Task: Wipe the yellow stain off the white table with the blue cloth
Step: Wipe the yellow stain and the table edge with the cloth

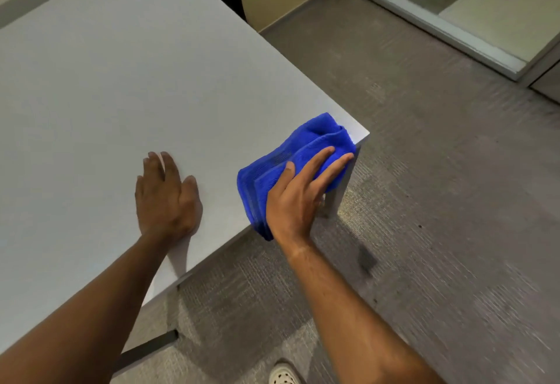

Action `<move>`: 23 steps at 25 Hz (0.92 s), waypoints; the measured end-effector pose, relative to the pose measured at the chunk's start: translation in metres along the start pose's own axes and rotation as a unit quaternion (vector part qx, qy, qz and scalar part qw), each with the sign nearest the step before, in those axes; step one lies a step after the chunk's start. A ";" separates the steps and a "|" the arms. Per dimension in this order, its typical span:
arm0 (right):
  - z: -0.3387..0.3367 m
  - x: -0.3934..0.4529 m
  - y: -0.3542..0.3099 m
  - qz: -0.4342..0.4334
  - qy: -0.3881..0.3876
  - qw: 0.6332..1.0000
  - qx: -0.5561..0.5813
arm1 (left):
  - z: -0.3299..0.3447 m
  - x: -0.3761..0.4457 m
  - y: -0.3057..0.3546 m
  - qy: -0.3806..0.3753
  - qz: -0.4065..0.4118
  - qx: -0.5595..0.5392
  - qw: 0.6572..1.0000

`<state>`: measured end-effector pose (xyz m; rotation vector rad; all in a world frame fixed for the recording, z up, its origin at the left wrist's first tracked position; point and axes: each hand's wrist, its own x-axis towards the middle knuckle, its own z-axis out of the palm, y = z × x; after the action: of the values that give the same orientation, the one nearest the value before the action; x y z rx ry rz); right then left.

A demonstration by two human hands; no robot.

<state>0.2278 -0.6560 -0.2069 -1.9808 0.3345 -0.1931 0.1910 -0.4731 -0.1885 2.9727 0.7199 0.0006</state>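
Note:
A folded blue cloth point(306, 153) lies on the near right corner of the white table point(127, 86). My right hand point(298, 195) presses flat on top of the cloth, fingers stretched toward the corner, the cloth's near end hanging over the table edge. My left hand point(166, 195) rests palm down on the bare tabletop, to the left of the cloth, fingers slightly apart. No yellow stain shows on the table; the cloth and my hand hide the surface beneath them.
The table's corner leg point(336, 199) stands just under the cloth. Grey carpet point(439, 202) spreads to the right and front. A glass door frame point(439, 29) is at the far right. My shoe point(283, 374) shows at the bottom.

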 end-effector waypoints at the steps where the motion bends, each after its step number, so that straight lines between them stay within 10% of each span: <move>1: 0.005 -0.013 -0.001 -0.005 -0.001 1.000 0.014 | 0.001 0.001 -0.001 -0.001 -0.003 0.000 1.000; 23: 0.015 -0.004 -0.002 0.062 0.060 0.987 0.136 | 0.006 0.001 -0.009 -0.010 0.018 -0.004 1.000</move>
<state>0.2286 -0.6412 -0.2113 -1.6766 0.4812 -0.2656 0.1882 -0.4647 -0.1957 2.9734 0.6639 -0.0256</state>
